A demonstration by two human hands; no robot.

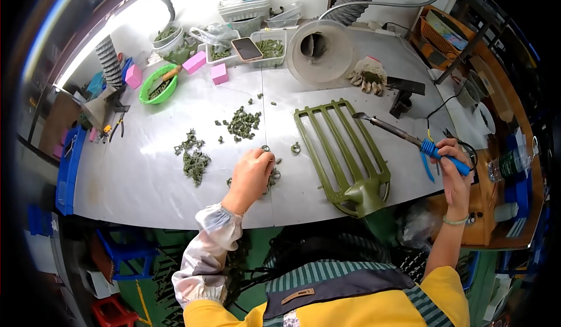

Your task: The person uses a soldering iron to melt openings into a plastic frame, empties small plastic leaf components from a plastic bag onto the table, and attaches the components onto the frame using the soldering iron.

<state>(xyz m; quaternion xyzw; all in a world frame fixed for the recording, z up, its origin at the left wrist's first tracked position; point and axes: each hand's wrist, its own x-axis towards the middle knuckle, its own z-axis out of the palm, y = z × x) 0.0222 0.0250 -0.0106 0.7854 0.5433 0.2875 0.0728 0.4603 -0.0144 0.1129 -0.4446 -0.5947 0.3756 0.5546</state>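
My left hand is low over the metal table, fingers pinched together above a few small green parts; whether something is between the fingertips is hidden. Just right of it lies a small green ring. Loose green parts lie in one pile beyond the hand and in another to its left. In my right hand is a soldering iron with a blue handle, its metal tip pointing left over a slotted olive-green plastic frame. The frame lies flat between my hands.
Along the back stand a green bowl, pink blocks, a tray of green parts with a phone, and a large translucent funnel. A glove and a black stand sit at the right. Pliers lie left.
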